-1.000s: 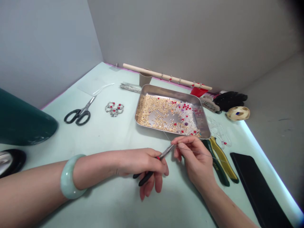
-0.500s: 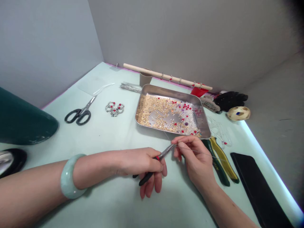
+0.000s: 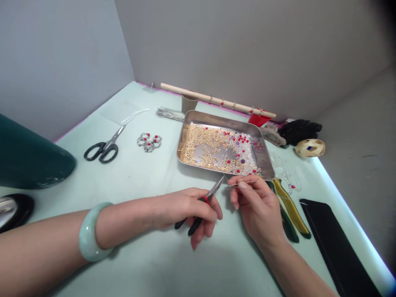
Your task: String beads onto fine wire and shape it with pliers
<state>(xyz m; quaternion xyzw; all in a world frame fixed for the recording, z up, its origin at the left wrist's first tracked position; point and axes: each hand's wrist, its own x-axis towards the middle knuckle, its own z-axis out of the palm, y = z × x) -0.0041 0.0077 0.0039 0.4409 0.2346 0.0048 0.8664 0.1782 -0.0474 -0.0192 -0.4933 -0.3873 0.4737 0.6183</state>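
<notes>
My left hand (image 3: pixel 198 212) is closed round black-handled pliers (image 3: pixel 214 190) with a red band near the joint. Their silver jaws point up and right, a little short of the other hand. In my right hand (image 3: pixel 258 202), thumb and fingertips pinch a thin wire (image 3: pixel 247 182), which has a small bend or loop at its left end. Just beyond both hands lies a metal tray (image 3: pixel 268 159) of gold and clear beads, with red and purple ones among them. On the table to its left rests a beaded wire piece (image 3: pixel 149 142) with red beads.
Scissors (image 3: pixel 103 149) lie at left near a dark green cylinder (image 3: pixel 31 154). Behind the tray, a wooden rod (image 3: pixel 192 94) carrying beaded rings rests across a beige cup (image 3: pixel 189 103) and a red cup (image 3: pixel 259 120). Yellow-green-handled cutters (image 3: pixel 291 206) and a black case (image 3: pixel 337 243) lie at right.
The pliers' tips have come away from the wire, leaving a gap. My right hand has shifted slightly right with the wire still pinched.
</notes>
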